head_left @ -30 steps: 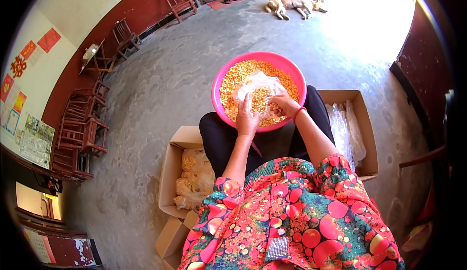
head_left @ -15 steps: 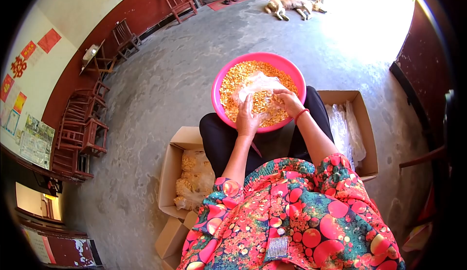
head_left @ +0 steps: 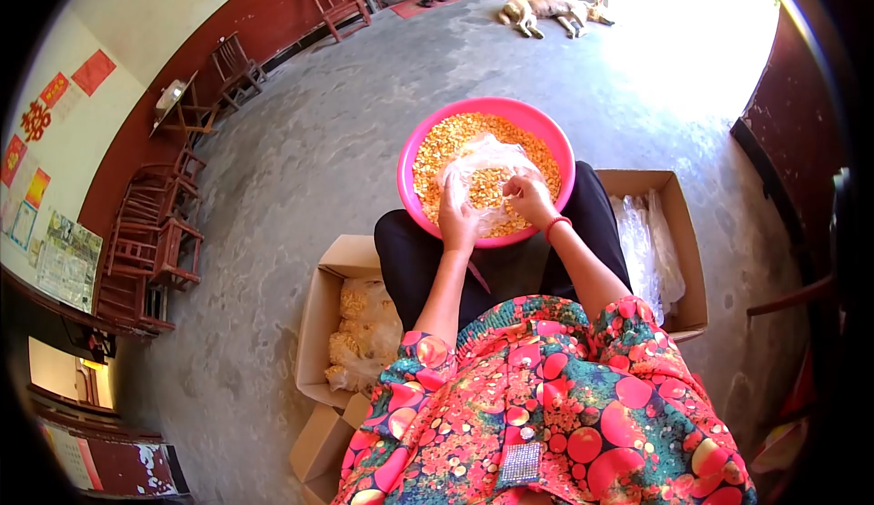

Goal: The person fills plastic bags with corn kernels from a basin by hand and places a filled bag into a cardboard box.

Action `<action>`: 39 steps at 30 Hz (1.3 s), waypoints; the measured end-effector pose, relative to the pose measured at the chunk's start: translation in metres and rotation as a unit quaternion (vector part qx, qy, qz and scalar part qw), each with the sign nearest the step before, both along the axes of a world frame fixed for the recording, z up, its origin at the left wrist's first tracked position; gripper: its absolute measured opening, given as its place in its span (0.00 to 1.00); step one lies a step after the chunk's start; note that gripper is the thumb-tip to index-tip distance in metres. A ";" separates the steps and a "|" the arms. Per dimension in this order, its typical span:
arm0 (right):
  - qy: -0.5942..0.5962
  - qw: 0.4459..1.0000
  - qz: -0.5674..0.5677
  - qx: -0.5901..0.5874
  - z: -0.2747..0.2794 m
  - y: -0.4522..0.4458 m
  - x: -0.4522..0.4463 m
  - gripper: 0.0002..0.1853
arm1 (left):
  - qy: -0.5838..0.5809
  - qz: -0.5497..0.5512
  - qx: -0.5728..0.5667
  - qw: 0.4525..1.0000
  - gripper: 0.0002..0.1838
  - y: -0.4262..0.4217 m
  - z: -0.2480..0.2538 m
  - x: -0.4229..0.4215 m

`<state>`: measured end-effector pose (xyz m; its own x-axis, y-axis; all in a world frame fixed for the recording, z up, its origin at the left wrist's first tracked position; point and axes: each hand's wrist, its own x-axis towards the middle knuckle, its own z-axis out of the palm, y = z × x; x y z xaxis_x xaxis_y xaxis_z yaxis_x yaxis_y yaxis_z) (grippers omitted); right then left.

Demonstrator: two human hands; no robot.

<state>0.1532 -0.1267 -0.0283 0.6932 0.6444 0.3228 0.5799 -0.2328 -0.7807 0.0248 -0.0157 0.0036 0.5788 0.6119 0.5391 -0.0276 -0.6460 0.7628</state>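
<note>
Bag (head_left: 492,152) sits in the left hand (head_left: 458,218), held at its side with fingers upright. Across from that grip, the right hand (head_left: 531,197) is bunched narrow; whether it pinches anything, I cannot tell. Kernels (head_left: 444,141) in the basin (head_left: 407,186) lie beneath and around both hands.
</note>
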 end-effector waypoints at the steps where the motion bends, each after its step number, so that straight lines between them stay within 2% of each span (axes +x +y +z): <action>1: -0.025 0.999 0.018 -0.027 0.001 -0.001 -0.002 0.07 | 0.000 0.001 0.000 1.000 0.35 0.001 0.000 0.000; 2: -0.024 0.999 0.019 -0.028 0.002 -0.001 -0.005 0.07 | -0.014 -0.023 -0.065 0.998 0.33 0.003 0.001 0.000; 3: -0.080 0.996 0.022 -0.039 0.005 -0.001 -0.010 0.06 | -0.028 -0.046 -0.129 0.990 0.32 0.006 -0.001 0.002; 5: -0.165 0.982 0.026 -0.089 0.013 -0.004 -0.017 0.06 | -0.054 -0.053 -0.144 0.987 0.30 0.014 -0.005 0.009; 7: -0.159 0.981 0.024 -0.112 0.014 -0.004 -0.019 0.06 | -0.080 -0.060 -0.158 0.982 0.29 0.014 -0.002 0.009; 9: -0.154 0.979 0.021 -0.134 0.013 -0.003 -0.021 0.07 | -0.064 -0.060 -0.231 0.969 0.36 0.014 0.002 0.007; 11: -0.148 0.974 -0.024 -0.172 0.010 -0.001 -0.023 0.07 | -0.066 -0.055 -0.201 0.976 0.36 0.019 -0.007 0.010; 13: -0.138 0.977 -0.038 -0.156 0.014 -0.002 -0.027 0.06 | -0.068 -0.049 -0.171 0.982 0.36 0.017 0.000 0.008; 15: -0.127 0.981 -0.052 -0.139 0.020 -0.004 -0.029 0.04 | -0.071 -0.067 -0.234 0.967 0.36 0.010 0.007 0.005; 16: -0.120 0.988 -0.074 -0.066 0.024 -0.005 -0.030 0.03 | -0.071 -0.067 -0.235 0.967 0.36 0.009 0.009 0.005; 17: -0.111 0.989 -0.095 0.008 0.027 -0.006 -0.031 0.03 | -0.075 -0.063 -0.208 0.973 0.35 0.007 0.010 0.004; 19: -0.101 0.991 -0.078 0.029 0.031 -0.007 -0.032 0.04 | -0.079 -0.058 -0.180 0.979 0.35 0.006 0.008 0.003; 21: -0.078 0.993 -0.046 0.070 0.033 -0.009 -0.032 0.06 | -0.034 -0.069 -0.161 0.984 0.31 0.006 0.003 0.002; 24: -0.090 0.992 -0.026 0.088 0.036 -0.010 -0.033 0.06 | 0.032 -0.085 -0.130 0.987 0.28 0.005 0.000 -0.001; 28: -0.117 0.984 -0.013 0.135 0.035 -0.007 -0.030 0.05 | 0.030 -0.073 -0.113 0.991 0.26 0.001 0.004 -0.001; 31: -0.175 0.973 0.011 0.147 0.036 -0.008 -0.031 0.05 | 0.023 -0.022 -0.071 0.997 0.23 0.005 -0.002 0.001; 33: -0.081 0.997 -0.002 0.001 0.038 -0.013 -0.036 0.05 | 0.049 -0.031 -0.097 0.994 0.20 0.007 -0.004 0.001; 34: -0.080 0.997 -0.002 0.001 0.038 -0.013 -0.037 0.05 | 0.049 -0.031 -0.098 0.994 0.20 0.009 -0.007 0.002; 36: -0.098 0.991 -0.072 0.048 0.038 -0.012 -0.037 0.05 | 0.029 0.006 -0.014 0.999 0.21 0.011 -0.011 0.004; 37: -0.098 0.991 -0.072 0.048 0.039 -0.012 -0.037 0.05 | 0.029 0.006 -0.014 0.999 0.21 0.011 -0.011 0.004; 39: -0.117 0.972 -0.120 0.162 0.040 -0.010 -0.037 0.03 | 0.050 0.032 0.046 0.997 0.28 0.009 -0.011 0.002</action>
<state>0.1166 -0.1368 0.0119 0.6938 0.3115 0.6493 0.7102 -0.1463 -0.6887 0.0273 -0.0071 -0.0071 0.5933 0.5998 0.5369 0.0887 -0.7117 0.6969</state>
